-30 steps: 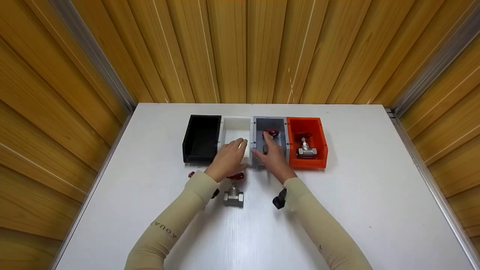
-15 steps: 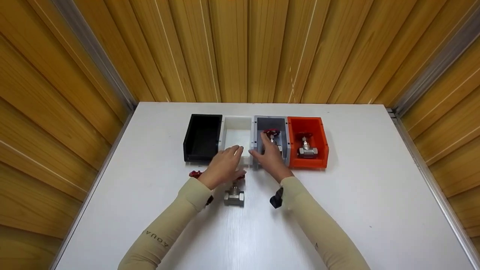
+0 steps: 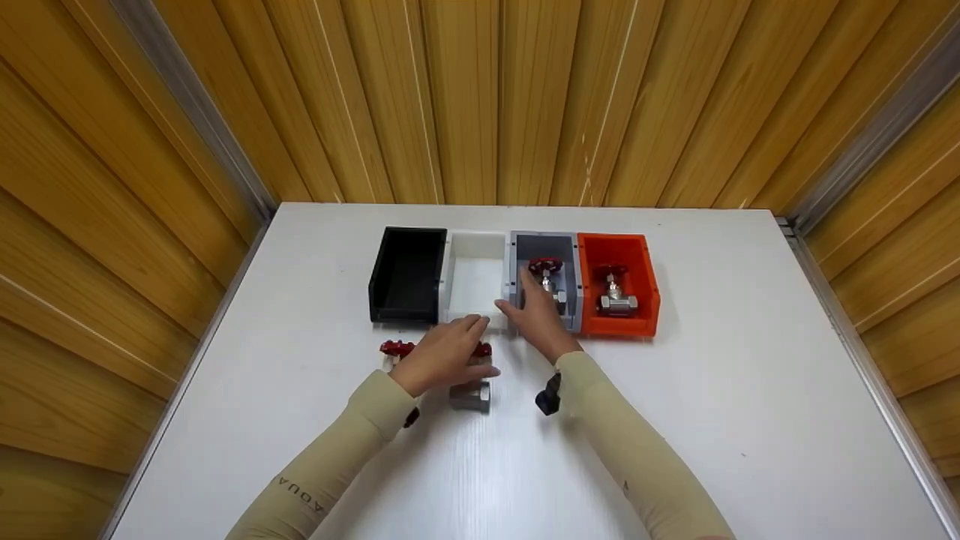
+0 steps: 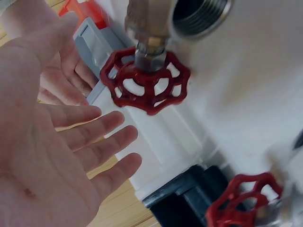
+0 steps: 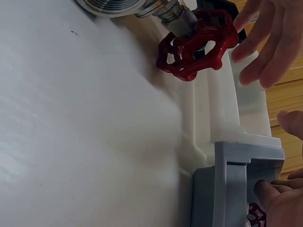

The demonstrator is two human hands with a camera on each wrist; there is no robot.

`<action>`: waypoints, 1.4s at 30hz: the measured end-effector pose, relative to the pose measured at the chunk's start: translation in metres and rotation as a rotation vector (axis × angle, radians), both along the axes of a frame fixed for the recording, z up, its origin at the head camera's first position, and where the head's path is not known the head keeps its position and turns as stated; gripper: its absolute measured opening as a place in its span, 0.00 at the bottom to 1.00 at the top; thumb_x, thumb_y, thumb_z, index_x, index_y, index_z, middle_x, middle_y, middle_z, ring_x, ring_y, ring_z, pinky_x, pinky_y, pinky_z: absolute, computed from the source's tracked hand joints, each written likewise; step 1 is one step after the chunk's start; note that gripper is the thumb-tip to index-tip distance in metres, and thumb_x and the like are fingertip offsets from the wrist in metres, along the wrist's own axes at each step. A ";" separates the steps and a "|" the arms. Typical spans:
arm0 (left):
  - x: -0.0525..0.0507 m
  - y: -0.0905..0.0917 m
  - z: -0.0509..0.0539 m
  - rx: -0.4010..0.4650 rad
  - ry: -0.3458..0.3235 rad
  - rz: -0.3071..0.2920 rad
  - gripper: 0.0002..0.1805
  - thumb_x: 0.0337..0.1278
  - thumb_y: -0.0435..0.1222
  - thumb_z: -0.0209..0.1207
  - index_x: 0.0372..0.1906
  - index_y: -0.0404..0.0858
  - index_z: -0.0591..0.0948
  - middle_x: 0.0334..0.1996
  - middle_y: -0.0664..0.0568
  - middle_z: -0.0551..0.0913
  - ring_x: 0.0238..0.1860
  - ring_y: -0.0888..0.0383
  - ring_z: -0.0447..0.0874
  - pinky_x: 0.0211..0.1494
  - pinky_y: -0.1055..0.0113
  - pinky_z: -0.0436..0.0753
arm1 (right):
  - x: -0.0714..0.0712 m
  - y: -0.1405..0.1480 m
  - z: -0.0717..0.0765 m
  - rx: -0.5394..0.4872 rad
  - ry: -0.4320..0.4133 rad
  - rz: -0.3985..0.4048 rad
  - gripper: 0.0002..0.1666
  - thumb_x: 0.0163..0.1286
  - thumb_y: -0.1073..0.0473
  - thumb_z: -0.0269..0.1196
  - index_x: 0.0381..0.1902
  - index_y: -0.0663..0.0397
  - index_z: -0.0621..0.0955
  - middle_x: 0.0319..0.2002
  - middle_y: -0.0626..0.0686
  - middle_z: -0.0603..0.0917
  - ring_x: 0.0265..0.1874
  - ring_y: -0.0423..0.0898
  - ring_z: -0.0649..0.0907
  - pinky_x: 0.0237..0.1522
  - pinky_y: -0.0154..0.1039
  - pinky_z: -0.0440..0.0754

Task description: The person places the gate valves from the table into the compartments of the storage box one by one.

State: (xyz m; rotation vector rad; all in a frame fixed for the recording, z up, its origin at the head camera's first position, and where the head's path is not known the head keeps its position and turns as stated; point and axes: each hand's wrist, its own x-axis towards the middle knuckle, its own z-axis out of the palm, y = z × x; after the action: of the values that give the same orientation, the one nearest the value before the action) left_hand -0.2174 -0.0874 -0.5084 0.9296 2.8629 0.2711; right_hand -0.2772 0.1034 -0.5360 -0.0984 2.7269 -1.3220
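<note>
My left hand [image 3: 441,355] hovers over a metal valve [image 3: 471,397] with a red handwheel [image 4: 146,81], standing in front of the white bin [image 3: 478,279]. Its fingers are extended and grip nothing; the left wrist view shows the wheel beside the fingertips. A second valve's red handwheel [image 3: 396,348] lies to the left, partly behind that hand. My right hand [image 3: 541,319] reaches over the front of the grey bin [image 5: 229,189], fingers loosely bent, beside a valve [image 3: 547,281] inside it; no grip on the valve shows.
At the row's right end, the orange bin [image 3: 649,319] holds another red-wheeled valve [image 3: 616,300]. The black bin [image 3: 407,276] forms the left end. The bins stand side by side on a white table [image 3: 750,390], with wood-patterned walls [image 3: 465,97] around it.
My left hand has drawn back from the white bin to above the valve in front. My right hand has shifted slightly left, and the valve in the grey bin shows more fully.
</note>
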 end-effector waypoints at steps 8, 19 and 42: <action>0.010 -0.003 -0.007 -0.024 -0.012 -0.031 0.57 0.39 0.64 0.67 0.71 0.36 0.62 0.67 0.44 0.69 0.64 0.46 0.73 0.67 0.53 0.73 | -0.004 -0.006 -0.004 0.005 -0.031 -0.014 0.51 0.67 0.45 0.62 0.77 0.54 0.49 0.77 0.57 0.53 0.76 0.54 0.55 0.75 0.51 0.56; 0.018 -0.008 -0.017 -0.011 -0.023 -0.021 0.67 0.23 0.58 0.77 0.73 0.37 0.57 0.68 0.46 0.66 0.67 0.48 0.68 0.69 0.53 0.71 | -0.007 -0.012 -0.008 -0.011 0.014 -0.027 0.51 0.67 0.49 0.63 0.76 0.60 0.49 0.75 0.62 0.54 0.75 0.57 0.57 0.74 0.51 0.58; 0.024 -0.013 -0.025 -0.057 0.010 -0.023 0.69 0.24 0.43 0.81 0.76 0.37 0.51 0.70 0.42 0.62 0.69 0.47 0.65 0.68 0.54 0.72 | -0.013 -0.017 -0.014 -0.025 0.051 -0.045 0.48 0.69 0.55 0.61 0.75 0.67 0.49 0.74 0.65 0.55 0.74 0.57 0.59 0.74 0.49 0.57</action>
State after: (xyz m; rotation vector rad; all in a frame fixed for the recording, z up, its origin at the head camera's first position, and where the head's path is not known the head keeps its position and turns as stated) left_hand -0.1930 -0.1006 -0.5336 0.9555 2.8506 0.1820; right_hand -0.2903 0.0866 -0.5504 -0.0734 2.7706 -1.3847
